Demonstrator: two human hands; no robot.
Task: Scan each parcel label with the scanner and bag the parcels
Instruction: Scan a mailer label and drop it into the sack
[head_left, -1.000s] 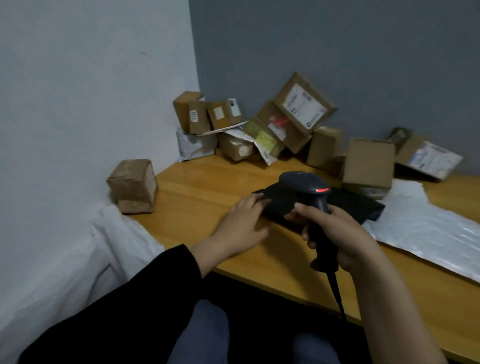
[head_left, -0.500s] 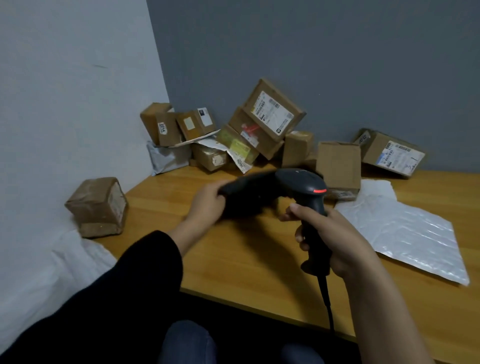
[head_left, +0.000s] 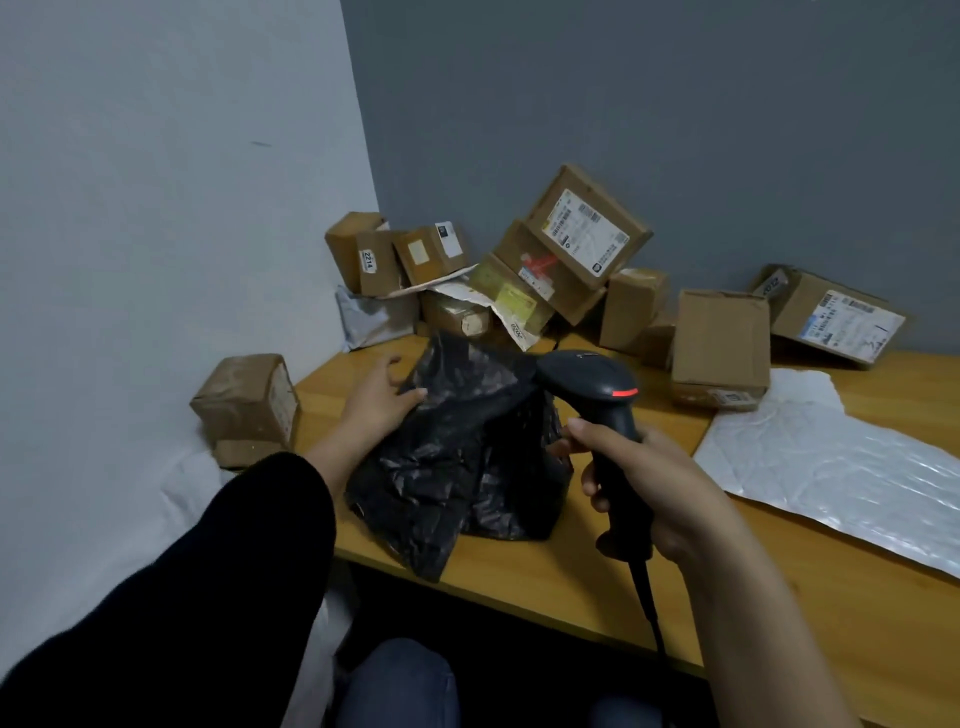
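Head view, black parcel (head_left: 457, 457) between hands, scanner (head_left: 602, 410) right

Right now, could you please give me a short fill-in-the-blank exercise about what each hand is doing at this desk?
1. The right hand grips the ____.
2. The left hand holds a crumpled plastic bag coloured ____.
3. The light on the scanner glows ____.
4. The cardboard boxes are piled against the ____.

Missing words: scanner; black; red; wall
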